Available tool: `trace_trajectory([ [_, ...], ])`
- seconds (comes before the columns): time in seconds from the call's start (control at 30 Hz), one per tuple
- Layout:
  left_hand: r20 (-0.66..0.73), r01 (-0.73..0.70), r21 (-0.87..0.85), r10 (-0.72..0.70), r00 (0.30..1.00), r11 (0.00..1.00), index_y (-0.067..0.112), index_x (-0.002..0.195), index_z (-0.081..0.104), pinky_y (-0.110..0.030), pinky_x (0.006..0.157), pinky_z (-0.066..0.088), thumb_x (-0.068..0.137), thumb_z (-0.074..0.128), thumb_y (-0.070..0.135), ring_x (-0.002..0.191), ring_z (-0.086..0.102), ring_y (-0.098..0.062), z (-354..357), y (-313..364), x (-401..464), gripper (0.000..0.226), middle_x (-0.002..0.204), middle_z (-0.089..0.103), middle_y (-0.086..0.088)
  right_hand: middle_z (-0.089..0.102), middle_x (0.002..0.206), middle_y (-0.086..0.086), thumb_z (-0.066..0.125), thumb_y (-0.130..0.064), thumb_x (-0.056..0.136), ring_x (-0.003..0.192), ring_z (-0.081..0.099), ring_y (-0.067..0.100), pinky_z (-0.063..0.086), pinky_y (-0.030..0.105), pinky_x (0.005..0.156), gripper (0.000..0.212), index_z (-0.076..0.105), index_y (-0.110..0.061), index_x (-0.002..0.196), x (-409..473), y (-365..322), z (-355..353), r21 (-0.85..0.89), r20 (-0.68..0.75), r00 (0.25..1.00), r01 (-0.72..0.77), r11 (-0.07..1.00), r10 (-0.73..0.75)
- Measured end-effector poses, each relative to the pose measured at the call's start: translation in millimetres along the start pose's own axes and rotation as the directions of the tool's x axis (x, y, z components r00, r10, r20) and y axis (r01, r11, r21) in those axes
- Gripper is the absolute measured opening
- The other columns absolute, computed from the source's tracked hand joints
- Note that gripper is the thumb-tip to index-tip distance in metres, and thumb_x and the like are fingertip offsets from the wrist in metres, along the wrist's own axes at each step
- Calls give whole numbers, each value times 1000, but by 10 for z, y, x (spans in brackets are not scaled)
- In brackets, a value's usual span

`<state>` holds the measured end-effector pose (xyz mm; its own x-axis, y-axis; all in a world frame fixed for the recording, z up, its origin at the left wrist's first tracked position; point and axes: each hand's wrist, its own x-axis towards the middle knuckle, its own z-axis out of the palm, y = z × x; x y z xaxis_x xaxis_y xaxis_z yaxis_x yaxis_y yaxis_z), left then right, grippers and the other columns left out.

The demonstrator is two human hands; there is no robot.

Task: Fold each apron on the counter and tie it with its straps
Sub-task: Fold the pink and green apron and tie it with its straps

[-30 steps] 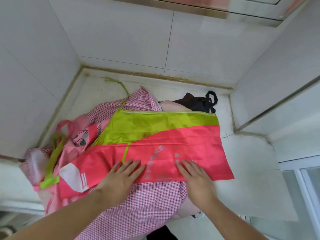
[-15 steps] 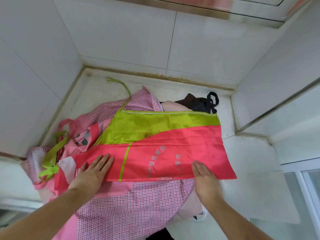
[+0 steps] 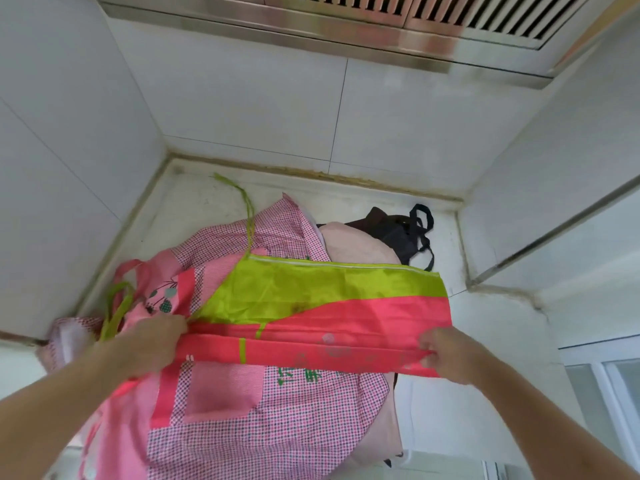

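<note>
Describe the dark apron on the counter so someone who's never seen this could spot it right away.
Start at the back right corner of the white counter, near the tiled wall. The dark apron lies bunched there, behind the pale pink cloth. It is the only dark one, with black looped straps.

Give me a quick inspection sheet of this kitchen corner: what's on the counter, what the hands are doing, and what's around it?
Surface: pale, stained counter in a tiled corner, grime along the joints.
Job's things: red and green apron on top of the pile, its near edge folded into a band; green strap trailing toward the back wall.
Clutter: pink checked apron beneath; pale pink cloth and dark bundle with black straps behind.
Hands: left hand grips the band's left end; right hand pinches its right end.
Cables: nothing seen.
Surroundings: white wall tiles, metal vent grille overhead, window frame at right.
</note>
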<state>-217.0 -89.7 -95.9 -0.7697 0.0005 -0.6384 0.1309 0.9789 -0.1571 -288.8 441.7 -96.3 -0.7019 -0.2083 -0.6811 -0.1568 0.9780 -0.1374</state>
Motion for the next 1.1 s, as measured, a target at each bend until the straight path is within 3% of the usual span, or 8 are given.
trace_trajectory([
  [0.13, 64, 54, 158, -64, 996, 986, 26, 121, 60, -22, 97, 49, 99, 44, 17, 116, 66, -10, -320, -233, 84, 29, 121, 69, 7, 43, 80, -19, 66, -27, 89, 95, 56, 13, 39, 24, 76, 28, 61, -47, 71, 105, 311, -276, -135, 36, 998, -40, 990, 45],
  [0.23, -159, 202, 181, -174, 972, 962, 30, 125, 59, -26, 95, 54, 99, 45, 19, 113, 69, -12, -670, -237, 323, 31, 118, 69, 7, 64, 98, -14, 61, -20, 96, 110, 64, 23, 44, 31, 88, 19, 70, -37, 93, 291, 325, -486, -35, -158, 985, -73, 997, 67],
  [0.43, -473, 255, -14, -231, 850, 967, 11, 109, 66, -44, 103, 43, 71, 65, 13, 108, 62, -34, -1034, -30, 697, 38, 105, 64, -10, 67, 87, 4, 57, -13, 97, 85, 65, 30, 42, 37, 72, 15, 71, -19, 96, 738, 154, -825, -48, -551, 833, -93, 995, 51],
  [0.6, -566, -204, -111, 107, 817, 973, 8, 123, 66, -57, 89, 58, 62, 75, -4, 108, 63, -40, -835, 530, 931, 63, 119, 64, -16, 64, 71, 4, 72, -1, 77, 74, 62, 34, 45, 43, 78, 16, 73, -17, 79, 1079, -5, -790, -135, -674, 737, -65, 989, -44],
  [0.73, -445, -416, -181, 303, 843, 891, 25, 156, 40, -51, 110, 51, 96, 62, 22, 144, 41, -26, -561, 1087, 959, 64, 157, 38, -4, 62, 123, 18, 68, -3, 67, 119, 55, 41, 40, 53, 106, 54, 66, -5, 121, 1068, -337, -624, -78, -727, 684, -168, 983, 59],
  [0.93, -156, -132, -285, 90, 984, 949, 50, 154, -31, -73, 121, 0, 98, 4, 69, 157, -26, -24, -196, 1360, 1099, 69, 169, -29, 11, 4, 173, 1, 37, -36, 105, 160, 3, 27, 8, 55, 129, 66, 9, -40, 164, 861, -1339, 177, -150, -430, 851, 260, 954, -300],
  [1.0, -96, -11, -250, -13, 995, 968, 50, 147, -42, -75, 120, -3, 100, 6, 71, 154, -33, -24, -155, 1187, 1162, 70, 163, -42, 12, -25, 171, -11, 16, -53, 108, 159, -20, 19, -7, 55, 128, 63, -19, -47, 160, 979, -1159, 378, -71, -368, 918, 129, 989, -146],
  [1.1, -81, 80, -214, -100, 992, 974, 44, 149, -41, -74, 122, 4, 102, 10, 68, 158, -26, -27, -116, 962, 1201, 74, 165, -40, 9, -25, 171, -9, 10, -60, 105, 159, -22, 20, -8, 56, 128, 67, -21, -42, 161, 1118, -804, 424, 10, -401, 906, -141, 990, 134],
])
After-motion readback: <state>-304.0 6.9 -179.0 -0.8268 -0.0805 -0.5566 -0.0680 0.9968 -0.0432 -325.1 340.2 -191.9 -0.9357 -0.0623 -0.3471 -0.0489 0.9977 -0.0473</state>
